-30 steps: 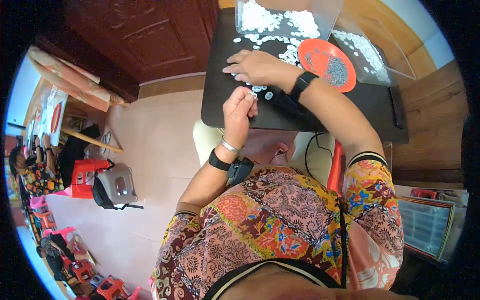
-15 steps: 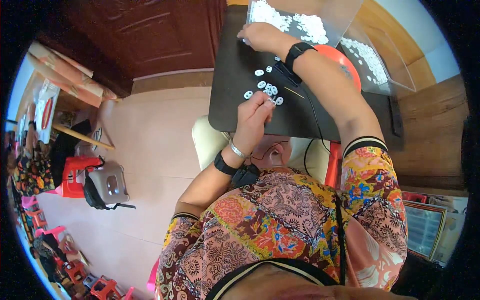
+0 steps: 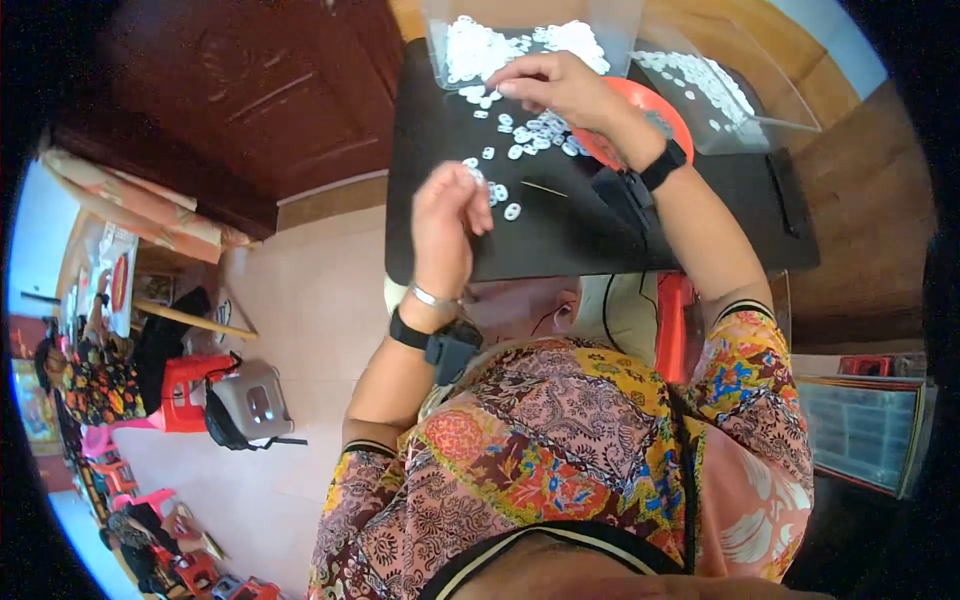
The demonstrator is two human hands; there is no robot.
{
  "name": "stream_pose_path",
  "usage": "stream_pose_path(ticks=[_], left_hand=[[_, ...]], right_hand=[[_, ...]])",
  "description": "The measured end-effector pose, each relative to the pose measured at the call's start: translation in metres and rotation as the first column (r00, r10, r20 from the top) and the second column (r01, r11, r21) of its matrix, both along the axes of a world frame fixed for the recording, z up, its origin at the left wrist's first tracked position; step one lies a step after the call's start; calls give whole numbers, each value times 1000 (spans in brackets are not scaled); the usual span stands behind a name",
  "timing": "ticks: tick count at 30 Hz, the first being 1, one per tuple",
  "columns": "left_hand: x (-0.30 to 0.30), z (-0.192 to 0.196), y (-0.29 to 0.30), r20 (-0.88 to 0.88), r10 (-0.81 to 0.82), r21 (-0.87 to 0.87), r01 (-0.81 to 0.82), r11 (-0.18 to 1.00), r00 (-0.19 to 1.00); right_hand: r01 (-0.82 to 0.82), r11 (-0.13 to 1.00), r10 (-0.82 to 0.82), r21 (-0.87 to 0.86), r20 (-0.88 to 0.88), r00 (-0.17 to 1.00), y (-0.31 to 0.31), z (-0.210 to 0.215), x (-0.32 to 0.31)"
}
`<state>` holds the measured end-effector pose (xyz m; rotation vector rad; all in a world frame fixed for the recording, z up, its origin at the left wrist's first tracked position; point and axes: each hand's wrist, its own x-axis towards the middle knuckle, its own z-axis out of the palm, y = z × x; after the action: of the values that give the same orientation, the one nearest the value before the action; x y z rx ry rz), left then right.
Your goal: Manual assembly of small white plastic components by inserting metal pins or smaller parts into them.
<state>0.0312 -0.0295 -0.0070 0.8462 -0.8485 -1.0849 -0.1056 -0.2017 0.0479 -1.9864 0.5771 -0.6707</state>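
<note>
My left hand (image 3: 447,210) is curled over the near left part of the dark table. Its fingers are drawn together beside small white oval pieces (image 3: 498,193) with two holes each; what they hold, if anything, is hidden. My right hand (image 3: 572,98) reaches out over the table just before the clear bin of white pieces (image 3: 480,52). Its thumb and forefinger come together above a few loose pieces (image 3: 472,94), and a small pale spot shows at the tips, too small to name. Under the right palm lies a scattered group of white pieces (image 3: 545,130).
An orange-red dish (image 3: 672,110) with small grey contents sits right of my right hand. Behind it stands a second clear bin (image 3: 775,135) with white pieces. A thin gold-coloured stick (image 3: 545,188) lies mid-table. The dark table's (image 3: 590,245) near edge runs before my body.
My right hand has moved from the bin's left corner rightward and nearer, uncovering loose pieces beside it. The left hand has lifted off slightly to the left. The whole view has shifted.
</note>
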Motion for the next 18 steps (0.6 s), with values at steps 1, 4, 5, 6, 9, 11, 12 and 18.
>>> stream_pose_path(ticks=[1,4,5,6,9,11,12,18], left_hand=[[-2,17,-9,-18,-10,-41,10,999,1000],[-13,58,-35,-62,-67,-148,57,987,996],[-16,65,-46,-84,-105,-181,88,979,991],[-19,69,-55,-94,-96,-166,80,983,991],[-21,57,-83,-11,-75,-182,72,981,997],[-22,42,-97,36,-22,-131,26,991,999],[-20,31,-104,79,22,-112,-13,994,997],[-10,9,-117,118,42,-60,-35,998,992]], right_hand=[[13,1000,-13,-4,11,1000,4,1,-9],[56,966,-129,254,280,951,10,0,-32],[65,966,-140,251,294,945,11,0,-38],[82,953,-182,291,335,925,12,0,-42],[106,939,-239,328,398,886,3,-6,-46],[71,943,-217,324,441,871,-6,-15,-44],[58,958,-185,280,454,872,-11,-22,-44],[64,966,-171,252,431,886,-13,-36,-38]])
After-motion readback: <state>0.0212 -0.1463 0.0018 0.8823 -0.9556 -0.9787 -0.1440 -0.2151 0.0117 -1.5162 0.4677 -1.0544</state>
